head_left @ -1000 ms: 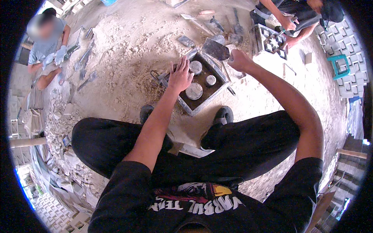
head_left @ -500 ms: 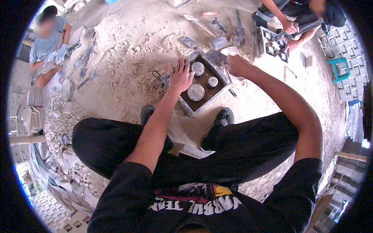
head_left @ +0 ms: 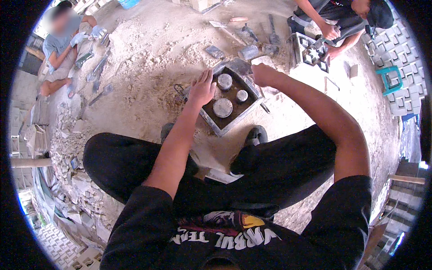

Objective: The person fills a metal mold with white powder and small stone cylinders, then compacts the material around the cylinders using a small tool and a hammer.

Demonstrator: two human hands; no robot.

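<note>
A square mold [head_left: 241, 116] is sitting mid-frame on the dusty floor [head_left: 148, 99]. The left hand [head_left: 202, 88] is resting at its left rim, fingers extended, unclenched; the right hand [head_left: 264, 75] is clenching a trowel [head_left: 242, 66] at the upper corner. Co-workers [head_left: 346, 18] are sitting upper left and upper right; a teal stool [head_left: 380, 80] is showing far right near pale blocks [head_left: 411, 58].

We note large white lettering [head_left: 237, 241], inverted in view, across the wearer's black T-shirt [head_left: 288, 245] front.
</note>
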